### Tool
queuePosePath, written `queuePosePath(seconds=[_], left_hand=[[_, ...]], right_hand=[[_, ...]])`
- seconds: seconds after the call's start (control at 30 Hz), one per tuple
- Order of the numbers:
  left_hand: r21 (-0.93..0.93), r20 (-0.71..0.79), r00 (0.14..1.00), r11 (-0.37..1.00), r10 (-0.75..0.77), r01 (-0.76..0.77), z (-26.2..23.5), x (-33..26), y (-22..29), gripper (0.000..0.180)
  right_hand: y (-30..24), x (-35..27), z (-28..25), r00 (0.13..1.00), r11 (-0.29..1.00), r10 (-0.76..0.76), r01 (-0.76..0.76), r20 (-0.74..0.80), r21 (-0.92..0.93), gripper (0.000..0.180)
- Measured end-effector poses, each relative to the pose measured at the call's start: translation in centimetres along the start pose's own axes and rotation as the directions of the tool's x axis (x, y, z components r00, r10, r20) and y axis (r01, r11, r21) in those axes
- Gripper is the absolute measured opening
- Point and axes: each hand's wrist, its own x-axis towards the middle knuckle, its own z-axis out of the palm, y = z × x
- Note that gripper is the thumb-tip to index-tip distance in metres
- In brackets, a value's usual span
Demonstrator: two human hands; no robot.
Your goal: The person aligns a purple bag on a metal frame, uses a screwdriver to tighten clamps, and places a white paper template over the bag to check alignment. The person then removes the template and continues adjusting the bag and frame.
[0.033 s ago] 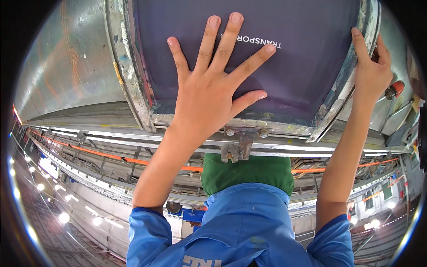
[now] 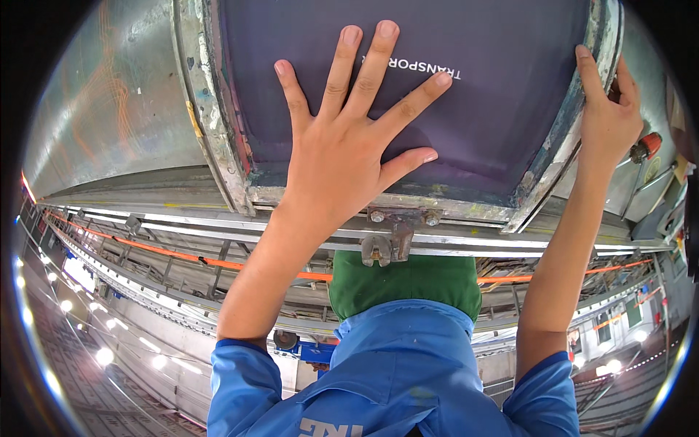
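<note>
A screen-printing frame with paint-stained metal sides lies in front of me. Its dark purple mesh bears white lettering across the middle. My left hand rests on the mesh with its fingers spread wide, partly covering the lettering. On the right side rail, my right hand grips the frame's outer edge, some of its fingers hidden behind the rail. A metal bracket with two bolts and a forked end is fixed to the middle of the frame's near bar.
Shiny metal sheet spreads to the left of the frame. Rails run crosswise along the near side, with an orange strip below them. Beyond my right hand is a red-and-black knob with metal rods. My body is close to the near edge.
</note>
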Motion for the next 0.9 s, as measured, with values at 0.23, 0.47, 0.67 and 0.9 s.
queuePosePath(seconds=[0.23,0.47,0.67,0.9], left_hand=[[0.014,-0.007,1.0,1.0,0.0,0.0,0.0,0.1,0.1,0.073],[0.025,0.116,0.993,1.0,-0.009,0.006,-1.7,0.7,0.5,0.062],[0.018,0.151,0.988,1.0,0.0,-0.003,-1.8,0.7,0.5,0.072],[-0.003,0.135,0.991,1.0,0.018,-0.018,-2.0,0.8,0.6,0.072]], right_hand=[[0.6,-0.1,0.2,0.999,0.999,0.006,-0.008,-0.033,-0.039,0.08],[0.5,-0.2,0.1,0.999,0.998,0.044,-0.044,-0.003,-0.034,0.078],[0.1,-0.4,0.5,0.999,0.999,0.001,0.001,-0.045,0.047,0.074],[0.9,-0.1,-0.2,0.994,0.992,-0.103,0.1,-0.044,-0.079,0.072]])
